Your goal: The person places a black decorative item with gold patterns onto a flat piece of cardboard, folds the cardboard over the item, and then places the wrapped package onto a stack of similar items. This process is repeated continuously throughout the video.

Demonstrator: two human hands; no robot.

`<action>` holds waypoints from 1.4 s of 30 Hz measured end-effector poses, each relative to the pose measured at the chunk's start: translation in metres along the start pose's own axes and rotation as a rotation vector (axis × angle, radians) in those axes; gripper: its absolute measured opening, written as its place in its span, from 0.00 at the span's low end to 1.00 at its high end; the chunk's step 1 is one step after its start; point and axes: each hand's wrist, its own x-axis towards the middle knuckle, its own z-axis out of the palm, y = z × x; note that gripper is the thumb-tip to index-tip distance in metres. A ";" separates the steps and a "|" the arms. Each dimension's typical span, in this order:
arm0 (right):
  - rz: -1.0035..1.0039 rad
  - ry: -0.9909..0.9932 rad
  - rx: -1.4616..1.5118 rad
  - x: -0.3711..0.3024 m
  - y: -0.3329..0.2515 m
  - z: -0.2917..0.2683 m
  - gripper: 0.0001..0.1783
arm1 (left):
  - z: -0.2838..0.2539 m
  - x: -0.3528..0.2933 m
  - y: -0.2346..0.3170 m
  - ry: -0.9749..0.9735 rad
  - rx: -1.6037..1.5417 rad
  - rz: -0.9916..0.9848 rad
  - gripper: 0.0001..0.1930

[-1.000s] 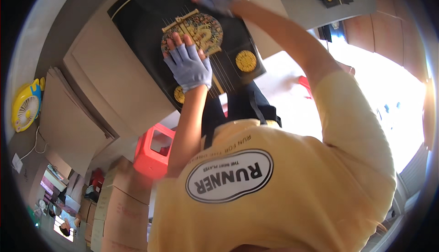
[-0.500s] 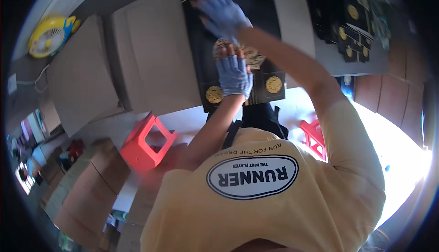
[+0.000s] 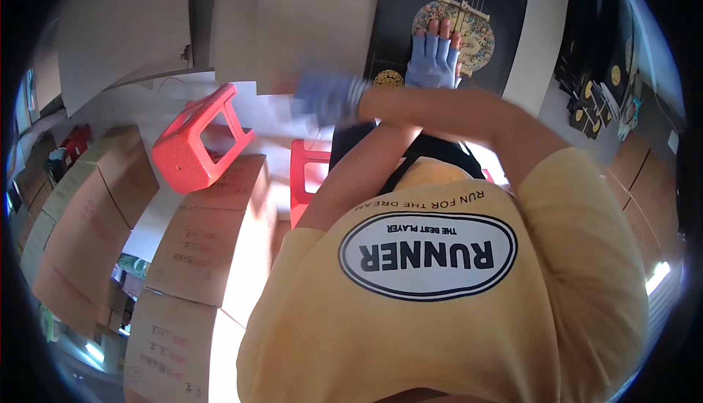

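Note:
A flat black sheet (image 3: 505,8) with a colourful round print and gold roundels lies on the worktable. My left hand (image 3: 433,59), in a grey-blue fingerless glove, rests flat on the print with its fingers stretched out. My right arm crosses over my left forearm. At its end my gloved right hand (image 3: 326,95) is smeared by motion, left of the sheet and by the table's near edge. Whether those fingers hold anything cannot be made out. The sheet's far end runs out of the picture.
Grey-brown boards (image 3: 315,22) lie left of the sheet. Black printed pieces (image 3: 597,99) are heaped at the right. A red stool (image 3: 194,139) stands below the table at left, with another red stool (image 3: 300,176) beside my legs. Cardboard boxes (image 3: 194,249) are stacked at lower left.
My right hand has swept from the sheet's far left corner toward me and left, past its near edge. My left hand stays flat on the print. The view has shifted, sending the table upward.

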 end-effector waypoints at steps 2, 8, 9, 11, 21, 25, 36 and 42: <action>-0.023 -0.373 -0.422 0.007 -0.018 0.034 0.24 | 0.016 -0.007 0.001 0.116 -0.137 0.017 0.30; 0.042 0.773 -0.705 -0.104 -0.111 -0.034 0.19 | 0.020 -0.014 -0.008 0.299 -0.186 0.033 0.31; 0.302 1.149 -0.892 -0.138 -0.111 -0.052 0.19 | 0.006 -0.007 -0.007 0.184 -0.120 0.025 0.31; 0.815 1.675 -0.753 -0.232 -0.067 -0.045 0.33 | -0.011 -0.007 0.003 0.032 -0.076 0.012 0.32; 0.671 1.547 -0.318 -0.331 -0.099 -0.058 0.28 | -0.011 0.043 0.042 0.153 -0.014 0.213 0.33; 0.557 1.769 -0.457 -0.473 -0.158 -0.115 0.26 | -0.029 0.147 0.172 0.267 -0.036 0.416 0.33; 1.363 1.358 -0.860 -0.698 -0.114 -0.259 0.34 | 0.082 0.344 0.389 -0.370 0.393 0.326 0.34; 1.448 1.300 -0.733 -0.709 -0.084 -0.312 0.38 | 0.072 0.395 0.428 -0.475 0.393 0.310 0.33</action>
